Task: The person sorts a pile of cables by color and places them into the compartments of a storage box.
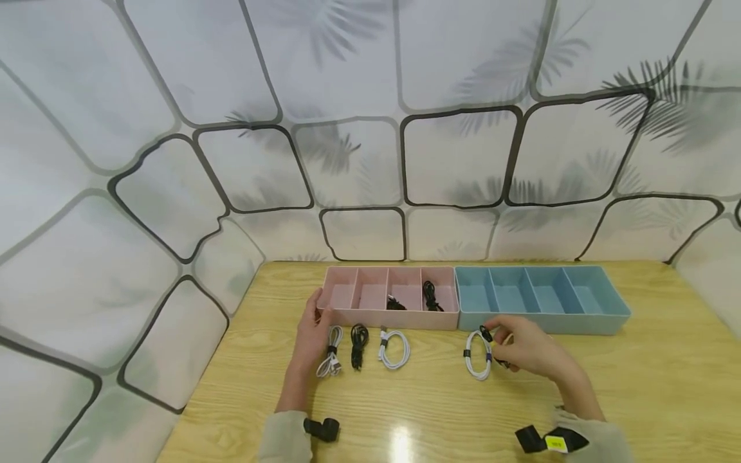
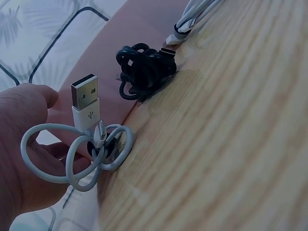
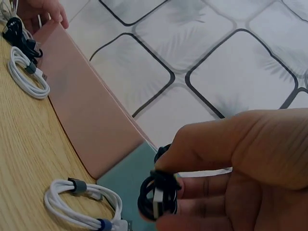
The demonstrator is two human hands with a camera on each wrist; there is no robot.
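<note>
My right hand [image 1: 529, 347] pinches a small coiled black USB cable [image 3: 159, 195] between thumb and fingers, raised in front of the blue divided box [image 1: 544, 323]. Just left of it, a coiled white cable [image 1: 476, 354] with a dark tie and a blue tie lies on the table. At the far end of the row, my left hand [image 1: 312, 334] holds the left front corner of the pink divided box [image 1: 399, 317]. Close to that hand lies a bundled white USB cable [image 2: 86, 113]. A black cable [image 1: 359, 346] and another white cable [image 1: 395, 350] lie to its right.
Black cables [image 1: 429, 296] sit in the two right compartments of the pink box. Both boxes stand end to end near the back of the wooden table [image 1: 405, 405]. A patterned curtain-like backdrop [image 1: 359, 161] rises behind and to the left.
</note>
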